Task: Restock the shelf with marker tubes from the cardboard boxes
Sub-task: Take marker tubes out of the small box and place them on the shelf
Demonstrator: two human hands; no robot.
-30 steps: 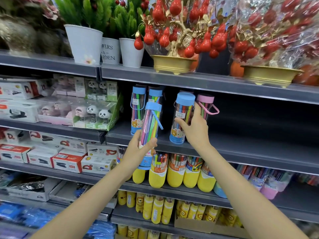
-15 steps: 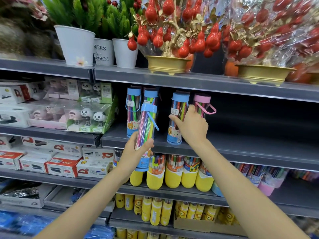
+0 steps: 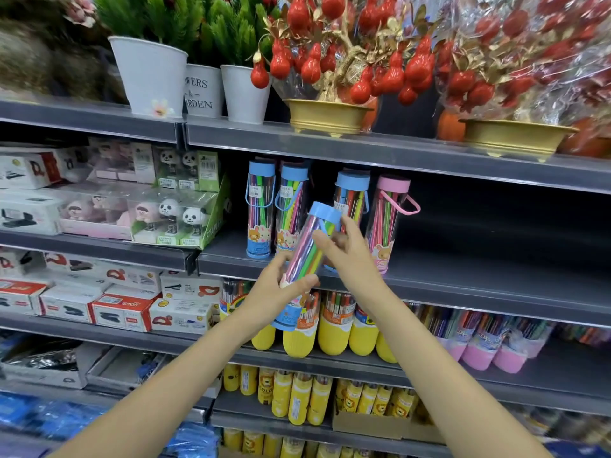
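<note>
My left hand [image 3: 281, 289] grips the lower half of a clear marker tube with a blue cap [image 3: 309, 249], which tilts to the right in front of the grey shelf [image 3: 463, 279]. My right hand [image 3: 350, 256] is at the tube's upper part, fingers curling round it just below the cap. On the shelf behind stand two blue-capped tubes [image 3: 260, 209] on the left, a third blue-capped tube [image 3: 351, 196] partly hidden by my hands, and a pink-capped tube [image 3: 390, 213].
To the right of the pink tube the shelf is bare. Yellow-based marker tubes [image 3: 330, 328] line the shelf below, stapler boxes [image 3: 122, 309] and panda staplers [image 3: 172, 219] sit to the left, and potted plants [image 3: 148, 74] and red fruit ornaments [image 3: 330, 77] stand above.
My right hand let go of the blue-capped tube standing on the shelf and came to the tube in my left hand. That tube tilted further to the right.
</note>
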